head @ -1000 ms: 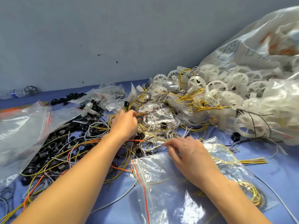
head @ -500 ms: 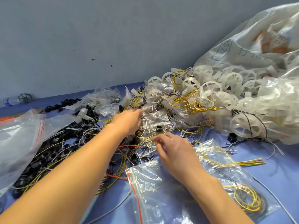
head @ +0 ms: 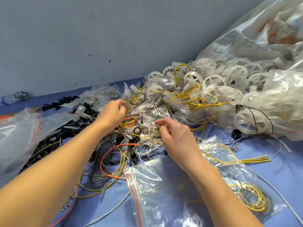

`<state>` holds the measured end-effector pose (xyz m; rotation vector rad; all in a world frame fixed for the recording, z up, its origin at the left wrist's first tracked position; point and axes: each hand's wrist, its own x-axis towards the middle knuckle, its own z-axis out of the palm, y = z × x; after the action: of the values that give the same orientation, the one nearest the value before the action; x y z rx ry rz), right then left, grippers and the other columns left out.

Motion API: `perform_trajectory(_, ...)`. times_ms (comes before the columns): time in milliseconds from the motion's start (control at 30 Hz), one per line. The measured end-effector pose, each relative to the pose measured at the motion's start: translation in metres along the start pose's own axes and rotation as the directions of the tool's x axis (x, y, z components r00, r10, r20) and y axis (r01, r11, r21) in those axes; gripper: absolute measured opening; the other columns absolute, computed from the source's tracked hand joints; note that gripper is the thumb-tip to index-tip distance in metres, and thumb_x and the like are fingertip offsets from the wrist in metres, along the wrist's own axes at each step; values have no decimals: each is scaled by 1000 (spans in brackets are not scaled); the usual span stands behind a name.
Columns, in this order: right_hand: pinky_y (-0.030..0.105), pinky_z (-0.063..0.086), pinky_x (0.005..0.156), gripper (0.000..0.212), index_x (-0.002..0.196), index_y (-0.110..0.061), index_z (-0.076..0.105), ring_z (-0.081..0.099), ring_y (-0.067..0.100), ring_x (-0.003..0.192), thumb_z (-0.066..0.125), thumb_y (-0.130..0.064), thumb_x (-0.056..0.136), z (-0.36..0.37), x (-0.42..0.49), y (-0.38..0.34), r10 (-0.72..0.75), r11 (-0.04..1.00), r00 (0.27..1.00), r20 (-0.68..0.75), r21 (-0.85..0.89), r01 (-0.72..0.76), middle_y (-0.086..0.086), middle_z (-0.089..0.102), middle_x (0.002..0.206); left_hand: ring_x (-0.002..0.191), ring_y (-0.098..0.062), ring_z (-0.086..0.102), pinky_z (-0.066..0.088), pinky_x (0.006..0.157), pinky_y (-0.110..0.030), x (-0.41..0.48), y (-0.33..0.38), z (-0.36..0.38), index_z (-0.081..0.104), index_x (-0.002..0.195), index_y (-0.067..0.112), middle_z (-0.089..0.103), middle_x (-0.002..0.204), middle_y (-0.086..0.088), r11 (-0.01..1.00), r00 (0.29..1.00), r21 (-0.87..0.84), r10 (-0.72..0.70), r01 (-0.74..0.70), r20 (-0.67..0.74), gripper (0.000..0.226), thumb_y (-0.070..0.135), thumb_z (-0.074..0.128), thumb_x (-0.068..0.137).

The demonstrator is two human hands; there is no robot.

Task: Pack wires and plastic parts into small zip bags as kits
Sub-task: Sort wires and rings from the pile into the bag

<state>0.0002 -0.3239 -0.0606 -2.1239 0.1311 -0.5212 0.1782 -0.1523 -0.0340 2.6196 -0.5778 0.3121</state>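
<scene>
A tangle of yellow, black, grey and orange wires (head: 114, 154) covers the middle of the blue table. My left hand (head: 113, 114) reaches into the far side of the tangle with its fingers curled, pinching yellow wires. My right hand (head: 176, 138) hovers just right of it and pinches a small dark ring-shaped part (head: 158, 127) between thumb and fingers. Another black ring (head: 137, 130) lies among the wires between my hands. A clear zip bag (head: 155, 190) with a red seal strip lies under my right forearm. White plastic wheels (head: 213, 86) pile up at the back right.
Large clear sacks (head: 262, 38) of white wheels fill the right side. A clear bag (head: 18, 138) and black plastic parts (head: 54, 135) lie at the left. A bag with coiled yellow wire (head: 252, 199) sits at the lower right. A grey-blue wall (head: 82, 38) rises behind the table.
Both hands moved farther into the pile. My right hand left the zip bag, lifted and closed its fingers on a small dark part. My left hand shifted right among the yellow wires.
</scene>
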Motion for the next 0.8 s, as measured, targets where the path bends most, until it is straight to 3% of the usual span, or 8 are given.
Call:
perform_trajectory(133, 38, 52, 68, 30, 97, -31, 68, 63, 21, 66, 42, -16, 94, -19, 9, 0, 131, 974, 987, -93, 195, -111, -4, 72, 78, 130, -35, 44, 38, 108, -48, 27, 8, 7, 41, 145, 21, 41, 147, -17, 976, 994, 202, -99, 86, 56, 49, 19, 38, 96)
perform_trajectory(200, 41, 53, 69, 31, 95, -32, 67, 61, 24, 64, 42, -13, 95, -29, 11, 1, 177, 940, 980, -89, 310, -142, -6, 71, 77, 127, -38, 46, 41, 106, -50, 38, 4, 11, 30, 151, 22, 38, 149, -19, 958, 975, 255, -172, 133, 137, 57, 16, 37, 95)
perform_trajectory(267, 37, 51, 65, 32, 95, -27, 68, 58, 18, 64, 42, -9, 96, -39, 12, 3, 217, 884, 974, -70, 438, -165, -5, 70, 77, 125, -37, 49, 43, 104, -45, 45, 0, 13, 26, 153, 17, 39, 149, -20, 954, 960, 265, -195, 138, 201, 60, 14, 38, 95)
perform_trajectory(367, 17, 49, 56, 31, 99, -18, 69, 60, 5, 62, 41, -4, 97, -60, 15, 5, 281, 780, 958, -53, 595, -195, -3, 68, 78, 106, -34, 57, 48, 87, -40, 51, -3, 13, 43, 142, 6, 54, 131, -22, 947, 972, 312, -143, 80, 184, 46, 16, 43, 98)
perform_trajectory(433, 12, 46, 50, 30, 99, -17, 67, 57, 8, 60, 40, -4, 98, -77, 15, 7, 337, 697, 941, -37, 681, -223, -2, 67, 76, 94, -34, 56, 46, 77, -38, 50, -4, 12, 54, 126, 0, 59, 116, -23, 920, 975, 390, -127, 47, 183, 35, 20, 45, 99)
perform_trajectory(500, 12, 45, 51, 29, 100, -18, 66, 56, 10, 60, 40, -6, 99, -92, 14, 11, 378, 638, 926, -23, 731, -242, -4, 66, 73, 94, -36, 55, 45, 77, -38, 47, -5, 12, 57, 119, -1, 60, 114, -23, 904, 977, 426, -122, 36, 177, 33, 23, 46, 100)
perform_trajectory(700, 20, 48, 61, 29, 92, -26, 69, 62, 5, 61, 42, -16, 99, -119, 6, 22, 464, 595, 885, -38, 753, -280, -13, 69, 71, 101, -37, 58, 50, 86, -42, 35, 10, 11, 60, 122, 7, 61, 119, -21, 890, 984, 453, -32, -53, 177, 30, 23, 47, 100)
perform_trajectory(800, 20, 47, 61, 29, 90, -26, 69, 61, 4, 57, 43, -15, 98, -125, 2, 24, 491, 568, 870, -48, 775, -277, -15, 68, 66, 90, -31, 56, 47, 77, -37, 28, 18, 10, 65, 114, 8, 64, 109, -16, 881, 982, 458, 31, -116, 189, 26, 21, 48, 99)
